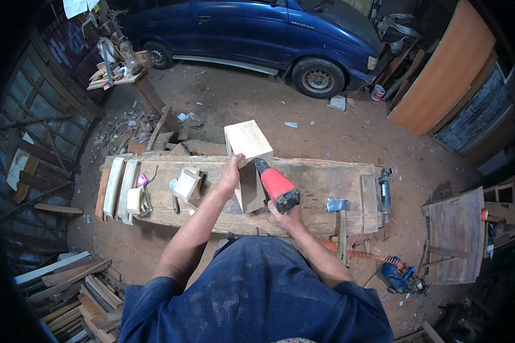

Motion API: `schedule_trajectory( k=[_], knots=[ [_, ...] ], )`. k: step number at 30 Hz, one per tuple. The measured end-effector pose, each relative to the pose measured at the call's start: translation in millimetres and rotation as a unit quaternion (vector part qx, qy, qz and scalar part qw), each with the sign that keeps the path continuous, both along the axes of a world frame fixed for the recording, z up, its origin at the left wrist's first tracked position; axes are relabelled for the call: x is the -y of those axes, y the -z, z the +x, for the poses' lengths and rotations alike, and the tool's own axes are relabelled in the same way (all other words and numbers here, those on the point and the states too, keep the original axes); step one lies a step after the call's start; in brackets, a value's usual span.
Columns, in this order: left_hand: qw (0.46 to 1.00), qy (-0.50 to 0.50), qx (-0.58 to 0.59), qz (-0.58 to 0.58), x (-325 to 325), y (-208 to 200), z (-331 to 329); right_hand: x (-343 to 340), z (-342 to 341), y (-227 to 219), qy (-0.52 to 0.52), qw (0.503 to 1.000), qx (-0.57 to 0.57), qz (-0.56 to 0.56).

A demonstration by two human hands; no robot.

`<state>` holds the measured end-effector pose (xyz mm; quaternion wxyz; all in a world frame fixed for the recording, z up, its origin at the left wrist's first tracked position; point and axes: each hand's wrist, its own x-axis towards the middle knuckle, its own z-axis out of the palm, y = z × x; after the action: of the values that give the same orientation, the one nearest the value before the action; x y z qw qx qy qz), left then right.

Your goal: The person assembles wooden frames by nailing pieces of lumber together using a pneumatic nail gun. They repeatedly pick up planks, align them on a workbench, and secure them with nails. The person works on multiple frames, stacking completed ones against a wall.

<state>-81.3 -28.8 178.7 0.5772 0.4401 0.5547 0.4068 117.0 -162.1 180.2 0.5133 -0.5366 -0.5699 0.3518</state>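
Observation:
A pale wooden box (250, 137) stands upright on a rough wooden workbench (315, 180). My left hand (230, 176) grips its left side, with the fingers partly hidden behind the edge. In my right hand (287, 219) is a red and black nail gun (279, 184), the fingers wrapped round its handle below the red body. Its nose reaches the right edge of the box near the top; whether it touches cannot be made out. Left of the box lie small stacked wood blocks (186, 186) beside a dark-handled tool (176, 204).
A hatchet (337, 204) rests toward the bench's right, near an angle grinder (385, 191) at its end. Long wood strips (120, 186) lie at the left end. An orange coiled hose (372, 256) runs by a blue machine (396, 274). Beyond stands a blue car (240, 34).

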Motion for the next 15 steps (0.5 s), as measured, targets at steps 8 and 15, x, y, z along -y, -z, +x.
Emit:
schedule_trajectory(
  k=[8, 15],
  knots=[
    [1.0, 0.004, -0.021, 0.021, 12, -27, 3, 7, 26, -22, 0.006, 0.999, -0.034, -0.039],
    [0.996, 0.079, -0.016, 0.032, 35, 10, -18, 12, 65, -109, -0.117, 0.943, -0.125, -0.286]
  ],
)
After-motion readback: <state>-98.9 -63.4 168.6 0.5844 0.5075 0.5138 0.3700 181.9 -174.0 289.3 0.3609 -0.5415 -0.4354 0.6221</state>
